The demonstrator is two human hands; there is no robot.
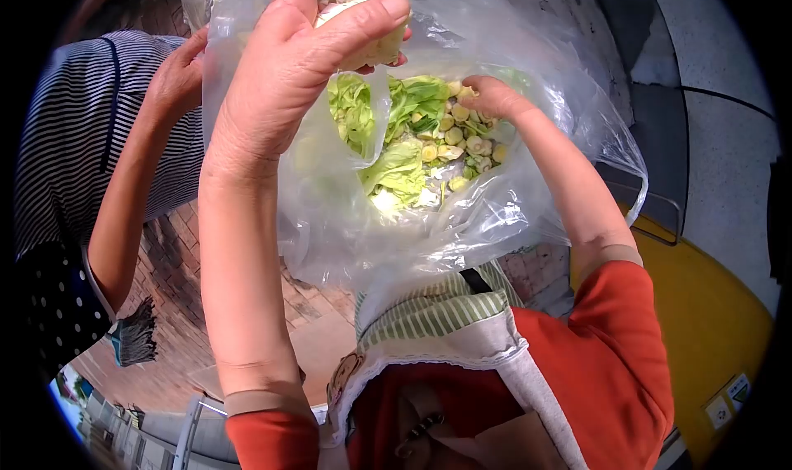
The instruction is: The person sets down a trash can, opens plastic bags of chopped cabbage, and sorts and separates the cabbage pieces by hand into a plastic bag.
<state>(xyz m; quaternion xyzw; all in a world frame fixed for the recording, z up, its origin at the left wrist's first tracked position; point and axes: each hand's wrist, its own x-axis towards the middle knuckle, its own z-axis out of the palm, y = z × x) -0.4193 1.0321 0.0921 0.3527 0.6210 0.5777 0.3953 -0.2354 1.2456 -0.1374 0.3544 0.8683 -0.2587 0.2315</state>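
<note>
Plainly, the left hand (289, 66), at eleven o'clock in the view, is clamped round a pale, cream-coloured chunk of cut vegetable (375, 53), thumb across the near side, above a large, clear plastic bag (487, 226). At one o'clock, the right hand (495, 99) reaches down to small, round, yellowish-white vegetable stubs (476, 145) inside the bag; its fingertips are partly hidden, so I cannot tell whether they pinch anything. Crumpled, light-green leaves (398, 171) lie towards nine o'clock of the stubs. At ten o'clock, another person's hand (175, 80) is by the bag's edge.
</note>
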